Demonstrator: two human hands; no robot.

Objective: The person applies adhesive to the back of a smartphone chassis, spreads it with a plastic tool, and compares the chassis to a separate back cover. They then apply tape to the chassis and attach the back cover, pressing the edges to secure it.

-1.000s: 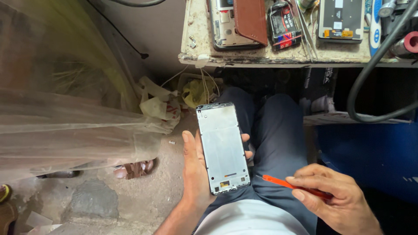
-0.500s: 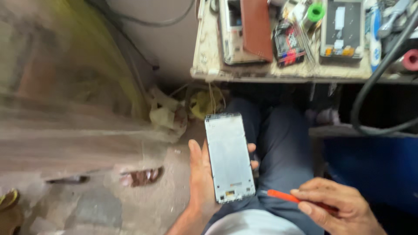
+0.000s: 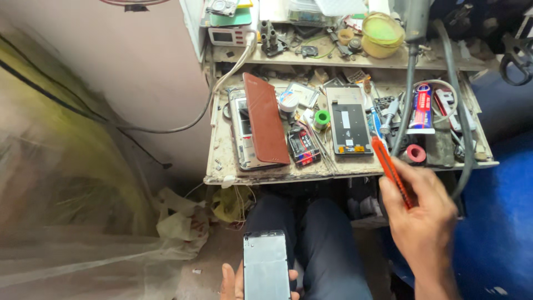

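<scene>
A grimy, cluttered tabletop (image 3: 266,173) juts from the wall. On it lie an opened phone (image 3: 240,133) half under a brown case (image 3: 265,120), a dark screen panel (image 3: 348,120), a green solder spool (image 3: 321,118), a red-and-blue glue tube (image 3: 421,109) and a red tape roll (image 3: 415,153). Behind it, a higher shelf (image 3: 344,58) carries a yellow bowl (image 3: 381,34) and a small white meter (image 3: 227,36).

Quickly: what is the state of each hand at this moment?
Left hand: closed around a silver phone frame.
Right hand: closed on a red tool, raised toward the workbench.
</scene>
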